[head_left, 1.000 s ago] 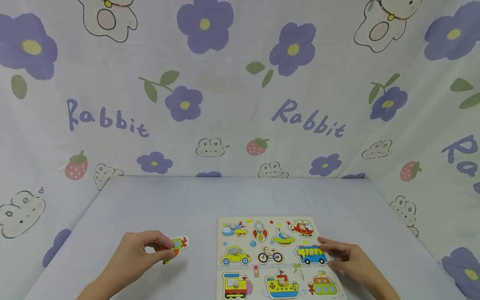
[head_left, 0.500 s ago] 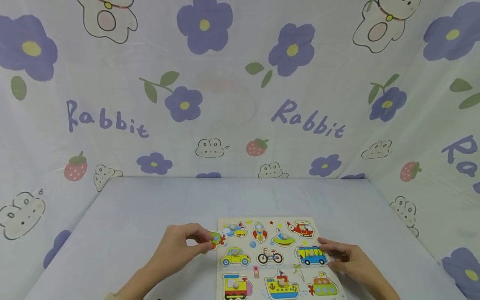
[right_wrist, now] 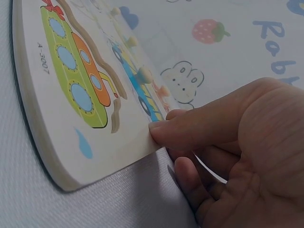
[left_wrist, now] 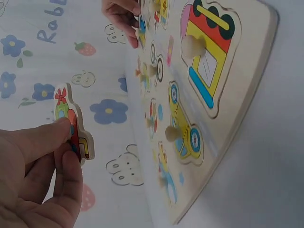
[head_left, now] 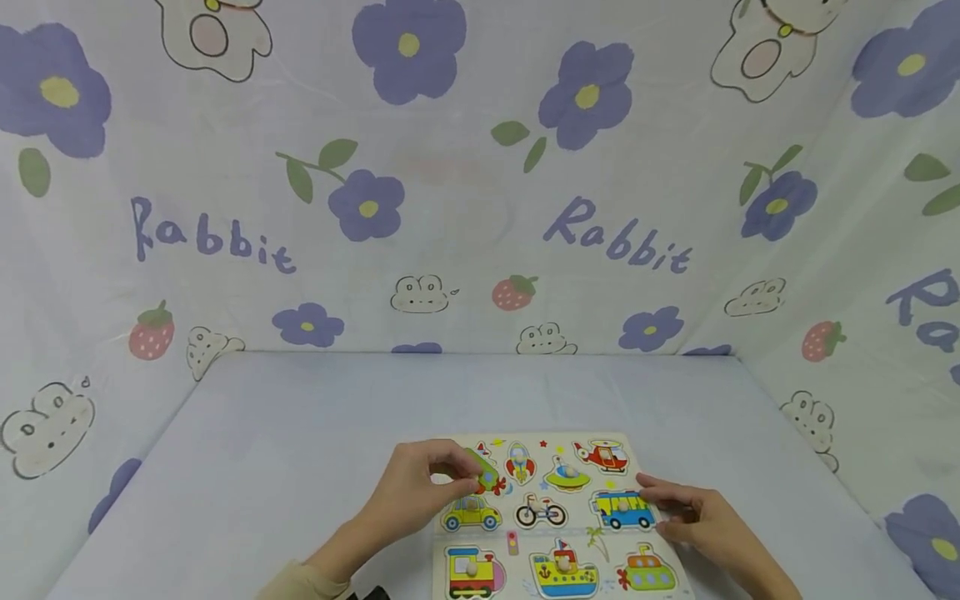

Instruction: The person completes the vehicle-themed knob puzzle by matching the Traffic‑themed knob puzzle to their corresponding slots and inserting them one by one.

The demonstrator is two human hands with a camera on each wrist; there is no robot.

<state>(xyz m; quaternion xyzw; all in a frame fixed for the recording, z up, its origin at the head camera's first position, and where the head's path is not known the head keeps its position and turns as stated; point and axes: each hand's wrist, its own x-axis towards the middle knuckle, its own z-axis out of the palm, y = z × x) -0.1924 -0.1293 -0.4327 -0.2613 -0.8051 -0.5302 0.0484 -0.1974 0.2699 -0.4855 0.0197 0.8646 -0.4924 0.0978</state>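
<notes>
My left hand [head_left: 420,492] pinches a green and orange submarine puzzle piece [head_left: 489,473] between thumb and fingers. In the head view this piece hangs over the upper left of the wooden puzzle board [head_left: 521,575], in front of the airplane piece. The left wrist view shows the submarine piece [left_wrist: 73,118] edge-on, apart from the board. A submarine-shaped recess [right_wrist: 71,66] lies at the board's lower right, with a matching picture in it. My right hand [head_left: 701,521] grips the board's right edge beside the bus piece [head_left: 624,511], thumb on top.
Other knobbed pieces sit in the board, among them a car [head_left: 471,515], a bicycle [head_left: 540,512], a train [head_left: 472,575] and a boat [head_left: 562,573]. White table cloth [head_left: 300,417] surrounds the board. A patterned curtain [head_left: 465,208] rises behind.
My left hand has carried the submarine piece rightward from beside the board to over its upper left, turning it a little. My right hand and the board have stayed in place.
</notes>
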